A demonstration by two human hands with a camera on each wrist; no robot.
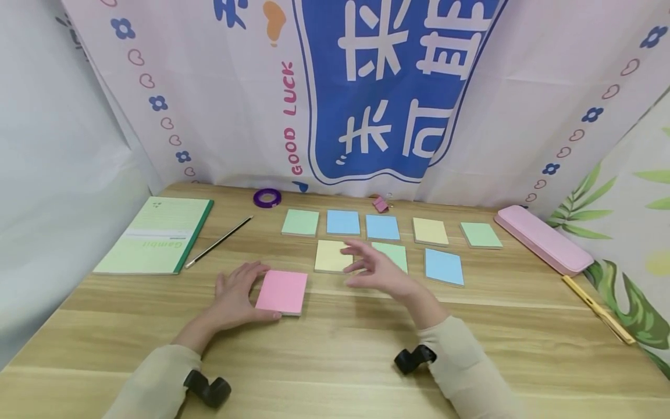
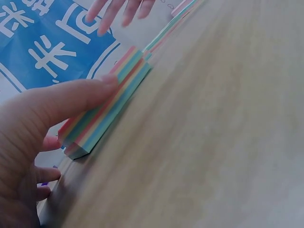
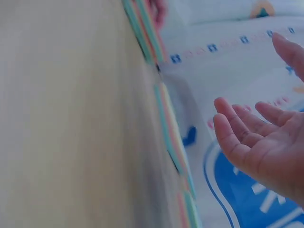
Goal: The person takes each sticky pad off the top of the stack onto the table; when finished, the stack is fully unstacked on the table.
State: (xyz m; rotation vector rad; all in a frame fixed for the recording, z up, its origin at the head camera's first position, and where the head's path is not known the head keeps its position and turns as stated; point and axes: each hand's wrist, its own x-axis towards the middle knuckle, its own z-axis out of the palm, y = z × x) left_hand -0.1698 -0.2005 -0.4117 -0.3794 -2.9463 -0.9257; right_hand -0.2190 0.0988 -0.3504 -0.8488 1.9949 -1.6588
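On the table's left half, my left hand (image 1: 238, 297) grips a thick, pink-topped stack of sticky notes (image 1: 282, 291), thumb at its near edge and fingers on the far left side. From the left wrist, the stack (image 2: 116, 107) shows striped coloured layers in two tiers. My right hand (image 1: 379, 270) hovers with spread, slightly bent fingers and holds nothing. Below it lie a yellow sticky note pad (image 1: 330, 256) and a green pad (image 1: 394, 255), each partly covered by the hand in the head view. A blue pad (image 1: 444, 266) lies to their right.
Behind runs a row of several pads, including a green one (image 1: 300, 222) and a yellow one (image 1: 430, 231). A notebook (image 1: 152, 235), pencil (image 1: 220, 241) and purple tape roll (image 1: 267, 198) lie left and back. Pink clips (image 1: 380, 203) and a pink case (image 1: 541, 240) lie farther right.
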